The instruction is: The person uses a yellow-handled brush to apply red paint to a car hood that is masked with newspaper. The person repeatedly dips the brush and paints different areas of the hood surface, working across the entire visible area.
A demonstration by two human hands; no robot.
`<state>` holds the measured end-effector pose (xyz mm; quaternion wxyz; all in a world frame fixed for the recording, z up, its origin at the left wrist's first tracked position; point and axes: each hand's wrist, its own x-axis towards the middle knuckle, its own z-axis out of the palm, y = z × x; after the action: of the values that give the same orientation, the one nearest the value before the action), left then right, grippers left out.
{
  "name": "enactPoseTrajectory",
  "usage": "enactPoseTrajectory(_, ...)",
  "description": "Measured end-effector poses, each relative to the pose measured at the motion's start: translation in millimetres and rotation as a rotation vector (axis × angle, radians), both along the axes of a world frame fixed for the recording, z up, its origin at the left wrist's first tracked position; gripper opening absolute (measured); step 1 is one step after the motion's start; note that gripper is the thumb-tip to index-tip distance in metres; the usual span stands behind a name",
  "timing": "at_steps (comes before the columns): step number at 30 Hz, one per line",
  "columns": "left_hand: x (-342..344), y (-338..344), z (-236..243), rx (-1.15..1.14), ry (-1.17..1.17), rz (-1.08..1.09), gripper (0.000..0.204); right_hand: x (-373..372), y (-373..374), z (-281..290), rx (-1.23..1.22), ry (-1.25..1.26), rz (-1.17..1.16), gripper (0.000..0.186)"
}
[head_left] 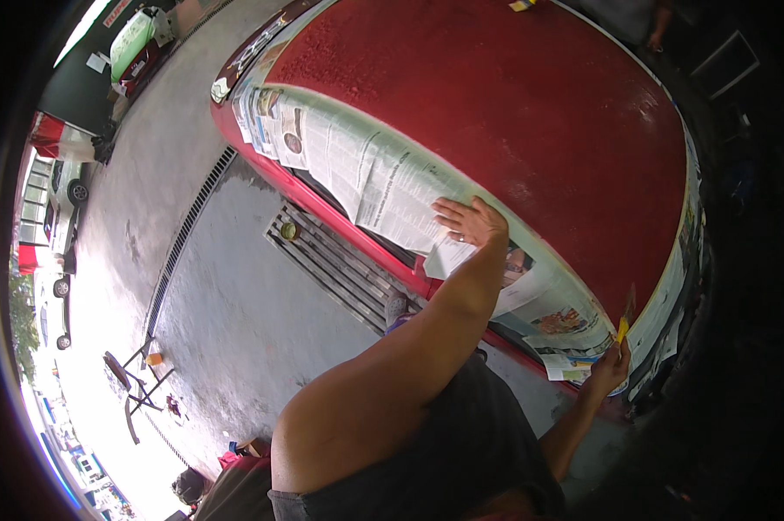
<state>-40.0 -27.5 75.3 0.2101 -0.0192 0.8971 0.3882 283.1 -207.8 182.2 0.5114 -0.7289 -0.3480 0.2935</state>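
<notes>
A red car roof (496,130) curves across the upper right, dull and smudged. Newspaper sheets (390,178) cover the car's side along the roof edge, with a pale greenish band between paper and paint. My left hand (468,221) lies flat on the newspaper near its middle, fingers stretched, a ring on one of them. At the roof's near right corner, my right hand (613,365) is closed around the yellow handle of a putty knife (624,328). Its thin blade points up over the red paint and is hard to make out.
Beside the car stands a slatted bench (331,269) with a small round container (289,230) on it. A yellow-handled tool (522,4) rests at the roof's far edge. A folding chair (135,382) and a floor drain (188,239) lie to the left. Another person's hand (656,40) shows beyond the roof.
</notes>
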Motion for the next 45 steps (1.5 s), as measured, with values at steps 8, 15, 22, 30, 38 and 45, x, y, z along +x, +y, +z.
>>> enactPoseTrajectory(8,-22.8,-51.8,-16.3,0.328,-0.131,-0.324,0.071,-68.3,-32.8,3.6,0.069,-0.045,-0.150,0.031)
enactPoseTrajectory(15,-175.5,-193.9,-78.1,0.469,-0.405,-0.770,0.054,-117.5,-12.3,17.7,0.325,-0.301,-0.046,0.027)
enactPoseTrajectory(22,-390.7,-379.5,-151.8,-0.160,-0.023,-0.352,0.043,-183.1,37.1,58.8,0.365,0.306,-0.040,0.026)
enactPoseTrajectory(30,-396.8,-559.8,-111.7,-0.421,-0.024,-0.352,0.059,-206.4,69.5,58.9,0.339,0.514,0.108,0.025)
enactPoseTrajectory(38,-314.4,-606.8,-132.1,-0.361,-0.199,-0.453,0.059,-213.9,77.1,51.6,0.270,0.618,0.178,0.023)
enactPoseTrajectory(45,-291.0,-619.1,-119.6,-0.301,-0.108,-0.354,0.058,-210.6,77.3,52.0,0.253,0.650,0.229,0.024)
